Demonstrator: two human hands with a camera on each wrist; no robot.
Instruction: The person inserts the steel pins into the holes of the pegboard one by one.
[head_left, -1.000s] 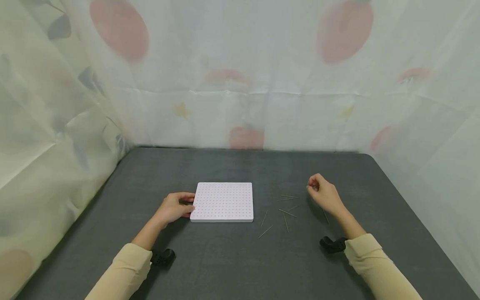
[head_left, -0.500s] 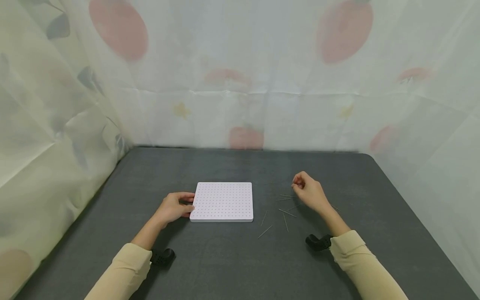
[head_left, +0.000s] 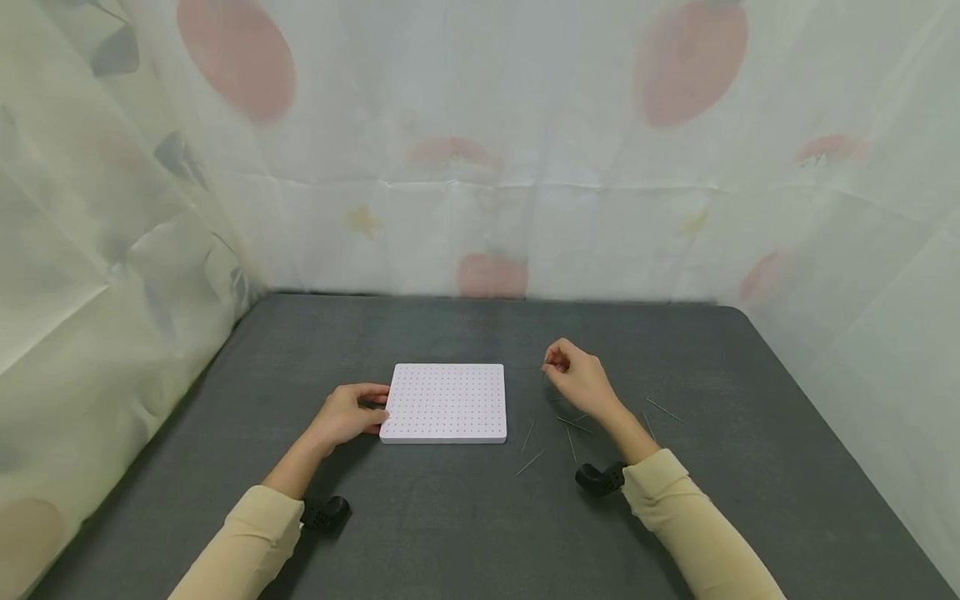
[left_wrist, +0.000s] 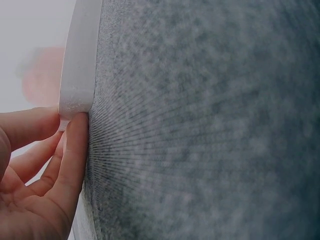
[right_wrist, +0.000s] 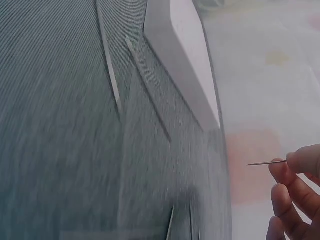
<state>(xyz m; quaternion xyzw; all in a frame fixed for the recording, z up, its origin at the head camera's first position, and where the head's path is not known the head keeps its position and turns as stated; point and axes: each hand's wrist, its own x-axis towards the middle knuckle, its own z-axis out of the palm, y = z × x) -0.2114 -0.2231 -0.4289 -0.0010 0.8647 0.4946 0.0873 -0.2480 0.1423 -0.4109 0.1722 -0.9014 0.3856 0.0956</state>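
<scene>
A white pegboard (head_left: 444,403) with rows of small holes lies flat on the dark grey table. My left hand (head_left: 347,415) pinches its left edge, thumb on top; in the left wrist view the thumb (left_wrist: 31,124) and forefinger meet the board's end (left_wrist: 79,75). Above the table, right of the pegboard, my right hand (head_left: 576,377) is raised. Between thumb and forefinger it pinches a thin metal needle (right_wrist: 265,163), whose tip points away from the fingers. The other fingers are loosely bent.
Several more needles lie scattered on the table right of the pegboard, such as one needle (head_left: 529,463) near its front corner and another needle (head_left: 664,410) beyond the right wrist. A printed curtain (head_left: 600,233) hangs behind the table (head_left: 450,533), and another cloth (head_left: 112,283) at the left.
My right hand has moved left toward the pegboard with the needle, uncovering needles on the table to its right. The left hand and the pegboard have stayed put.
</scene>
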